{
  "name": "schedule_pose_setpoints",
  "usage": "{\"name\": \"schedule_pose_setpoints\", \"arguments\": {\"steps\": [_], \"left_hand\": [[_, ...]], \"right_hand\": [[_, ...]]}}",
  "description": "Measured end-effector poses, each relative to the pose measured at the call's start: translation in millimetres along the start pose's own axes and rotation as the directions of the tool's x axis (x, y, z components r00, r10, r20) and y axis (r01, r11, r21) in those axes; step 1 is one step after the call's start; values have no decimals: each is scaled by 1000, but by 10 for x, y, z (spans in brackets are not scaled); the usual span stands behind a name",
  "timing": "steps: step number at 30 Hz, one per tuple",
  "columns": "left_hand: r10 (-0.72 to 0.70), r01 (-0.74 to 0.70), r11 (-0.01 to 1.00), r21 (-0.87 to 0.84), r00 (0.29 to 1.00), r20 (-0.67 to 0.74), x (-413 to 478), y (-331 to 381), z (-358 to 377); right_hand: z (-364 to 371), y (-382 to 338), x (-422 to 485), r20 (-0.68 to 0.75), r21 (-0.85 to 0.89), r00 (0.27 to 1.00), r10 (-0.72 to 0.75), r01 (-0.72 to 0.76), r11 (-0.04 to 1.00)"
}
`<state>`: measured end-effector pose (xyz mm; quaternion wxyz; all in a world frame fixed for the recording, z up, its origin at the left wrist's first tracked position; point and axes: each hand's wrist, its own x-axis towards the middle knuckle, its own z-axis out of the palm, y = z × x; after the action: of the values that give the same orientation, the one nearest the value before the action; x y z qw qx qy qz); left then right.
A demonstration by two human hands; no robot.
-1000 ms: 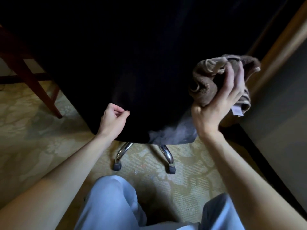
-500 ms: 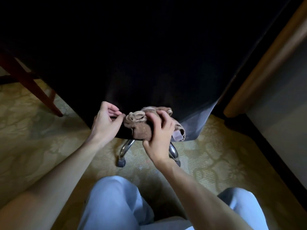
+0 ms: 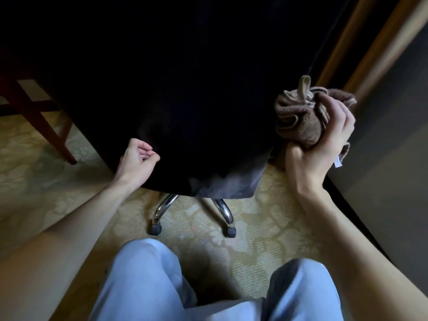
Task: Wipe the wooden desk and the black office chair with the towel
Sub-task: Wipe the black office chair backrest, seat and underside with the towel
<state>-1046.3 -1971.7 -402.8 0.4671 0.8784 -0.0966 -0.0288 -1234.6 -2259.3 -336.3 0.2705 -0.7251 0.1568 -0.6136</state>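
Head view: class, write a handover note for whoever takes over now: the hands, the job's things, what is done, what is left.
Left hand grips the lower left edge of the black office chair.
Right hand holds the bunched brown towel by the chair's right edge; contact unclear.
Done: cannot tell from this view.
Left: wipe the chair; only a wooden leg shows at left, so check the desk.

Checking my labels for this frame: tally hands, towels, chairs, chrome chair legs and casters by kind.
Hands: 2, left hand, right hand
Towel: 1
Black office chair: 1
Chrome chair legs: 2
Casters: 2
Total: 8
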Motion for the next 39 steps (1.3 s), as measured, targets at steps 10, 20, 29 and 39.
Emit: {"name": "schedule_pose_setpoints", "arguments": {"steps": [10,20,29,39], "left_hand": [[47,-48,999,12,992,114,99,-107,-75],[143,-138,990,-38,966,215,175,-210,-122],[178,-169,984,-57,945,275,130,-217,-155],[120,-104,990,-98,977,176,36,-142,-59]], "right_hand": [[523,-121,-532,-76,-37,975,211,-214,976],[1245,-142,-1885,538,-145,774,334,-305,941],[1122,-163,-2138,673,-69,672,309,-359,931],[421,-60,-565,91,17,996,-9,7,1000]]}}
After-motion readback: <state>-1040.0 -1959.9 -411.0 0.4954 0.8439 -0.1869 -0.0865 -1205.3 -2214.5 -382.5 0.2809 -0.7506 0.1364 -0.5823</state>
